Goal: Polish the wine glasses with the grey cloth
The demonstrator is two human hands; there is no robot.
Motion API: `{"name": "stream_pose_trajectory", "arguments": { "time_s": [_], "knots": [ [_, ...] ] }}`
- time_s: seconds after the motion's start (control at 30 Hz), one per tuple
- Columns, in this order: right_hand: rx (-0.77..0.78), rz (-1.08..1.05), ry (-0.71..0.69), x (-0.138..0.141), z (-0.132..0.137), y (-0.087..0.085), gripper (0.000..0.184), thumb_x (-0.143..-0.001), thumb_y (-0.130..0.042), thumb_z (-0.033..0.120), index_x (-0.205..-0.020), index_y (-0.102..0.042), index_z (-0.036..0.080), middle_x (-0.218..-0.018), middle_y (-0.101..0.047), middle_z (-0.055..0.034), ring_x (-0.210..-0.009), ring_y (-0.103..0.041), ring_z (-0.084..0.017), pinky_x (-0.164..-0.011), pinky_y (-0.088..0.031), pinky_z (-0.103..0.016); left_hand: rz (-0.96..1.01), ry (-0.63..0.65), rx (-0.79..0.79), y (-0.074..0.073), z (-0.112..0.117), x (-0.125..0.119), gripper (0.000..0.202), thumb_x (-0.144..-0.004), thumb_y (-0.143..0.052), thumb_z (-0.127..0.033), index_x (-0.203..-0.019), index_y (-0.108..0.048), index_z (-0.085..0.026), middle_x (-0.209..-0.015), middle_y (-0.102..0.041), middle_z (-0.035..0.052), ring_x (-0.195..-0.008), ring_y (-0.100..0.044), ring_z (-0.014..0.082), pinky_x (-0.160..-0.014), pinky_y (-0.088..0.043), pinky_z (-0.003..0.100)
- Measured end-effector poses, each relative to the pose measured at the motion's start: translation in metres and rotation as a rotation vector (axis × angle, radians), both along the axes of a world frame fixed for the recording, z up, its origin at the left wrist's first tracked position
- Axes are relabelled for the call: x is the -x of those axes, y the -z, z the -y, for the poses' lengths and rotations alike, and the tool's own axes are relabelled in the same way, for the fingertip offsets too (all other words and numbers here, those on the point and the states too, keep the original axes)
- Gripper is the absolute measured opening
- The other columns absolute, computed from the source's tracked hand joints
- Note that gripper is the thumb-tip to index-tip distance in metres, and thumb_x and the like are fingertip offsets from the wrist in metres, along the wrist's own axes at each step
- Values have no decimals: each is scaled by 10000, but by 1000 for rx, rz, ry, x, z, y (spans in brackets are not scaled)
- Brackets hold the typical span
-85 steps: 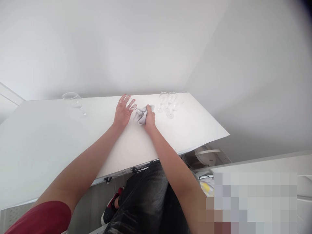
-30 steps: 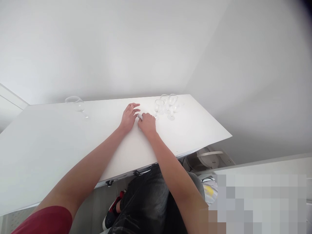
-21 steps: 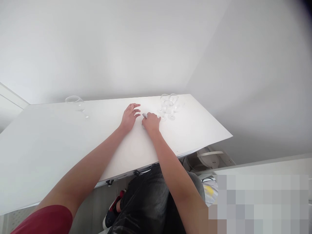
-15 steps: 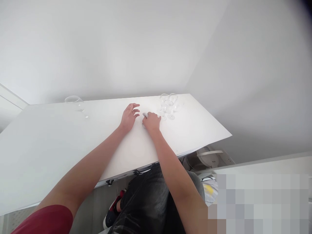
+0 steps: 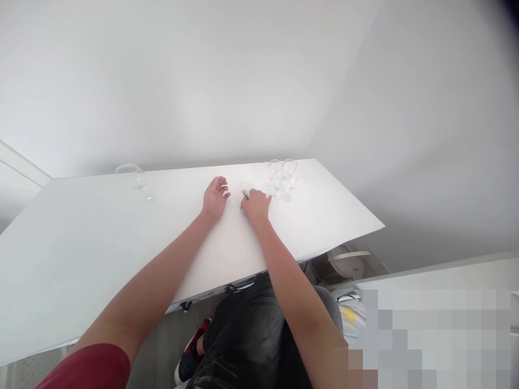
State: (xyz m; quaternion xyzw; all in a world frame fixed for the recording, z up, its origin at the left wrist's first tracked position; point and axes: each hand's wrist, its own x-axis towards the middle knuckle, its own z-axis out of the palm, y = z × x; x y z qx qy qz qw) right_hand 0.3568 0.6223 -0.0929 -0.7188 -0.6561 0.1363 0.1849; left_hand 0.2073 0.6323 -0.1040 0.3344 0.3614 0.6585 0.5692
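Note:
On the white table (image 5: 194, 270), my right hand (image 5: 256, 205) is closed over a small crumpled grey-white cloth (image 5: 245, 193), pressing it to the tabletop. Most of the cloth is hidden under the fingers. To its left, my left hand (image 5: 215, 199) hovers at or just above the surface, its fingers loosely bent and apart, holding nothing. A cluster of clear stemmed glasses (image 5: 283, 178) stands just beyond and right of my right hand. Another clear glass (image 5: 138, 181) is alone at the table's far left, its outline faint against the white.
A pale wall (image 5: 194, 81) rises behind the table's back edge. Below the right edge, a round white object with a handle (image 5: 348, 265) sits in a recess. My legs (image 5: 247, 335) are under the front edge, where dark clips or handles (image 5: 239, 286) stick out.
My right hand has slid slightly to the right with the cloth. My left hand's fingers have curled in a little. The glasses look unmoved apart from a small shift of the view.

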Motion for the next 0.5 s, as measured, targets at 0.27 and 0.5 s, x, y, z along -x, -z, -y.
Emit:
{"name": "stream_pose_trajectory", "arguments": {
  "time_s": [0.27,0.5],
  "knots": [
    [-10,-39,43,-2,-1,3,137,-950,-508,230,-928,-639,201,-1014,-734,-101,-987,-695,-260,-1252,-273,-582,36,3,19,-3,0,-1,317,-964,-658,-557,-903,-624,-247,-949,-639,49,-762,-579,145,-668,-482,295],
    [-14,-50,32,-3,0,2,119,-942,-503,225,-895,-611,211,-982,-719,-83,-980,-685,-253,-1244,-274,-575,30,129,-30,-8,6,3,697,-1023,-548,-673,-590,-237,-224,-597,-229,-15,-507,-291,122,-489,-322,330]
  ]
}}
